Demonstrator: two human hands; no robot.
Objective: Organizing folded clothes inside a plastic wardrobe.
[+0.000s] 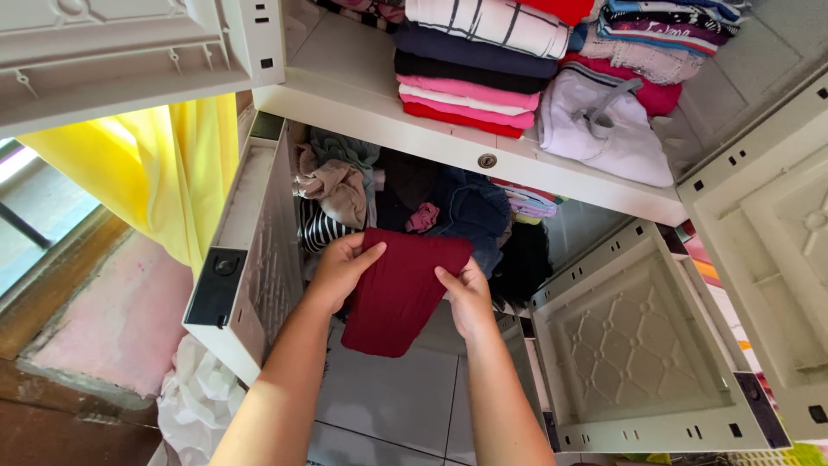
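Dark red cloth [398, 293], folded into a long soft shape, hangs between both hands just in front of the lower compartment of a pale plastic cabinet [483, 147]. Nearest the camera, two bare forearms rise from the bottom edge over the grey floor tiles [388, 393], with a crumpled white bag [194, 397] lying low on the left by a pink ledge [112, 319]. The left hand [338, 269] is closed on the cloth's left edge, thumb laid across the front of the fabric and fingers behind it. The right hand [466, 298] grips the right edge, thumb on top and fingers curled under. The cloth's lower end droops free below the hands; its upper end lies level with the compartment's mouth.

Two lower doors stand open on either side: the left door [250, 250] seen nearly edge-on, the right door [638, 345] swung wide, showing its moulded diamond pattern. Just behind the cloth, the lower compartment is stuffed with loosely piled clothes: a beige garment [336, 185], a black-and-white striped piece [321, 229], dark blue denim [470, 211] and a small pink item [423, 217].

Above the dividing shelf, the upper compartment holds a neat stack of folded clothes [470, 78] in navy, pink and red, with a white garment [604, 125] beside it. A yellow curtain [164, 173] hangs at the left.
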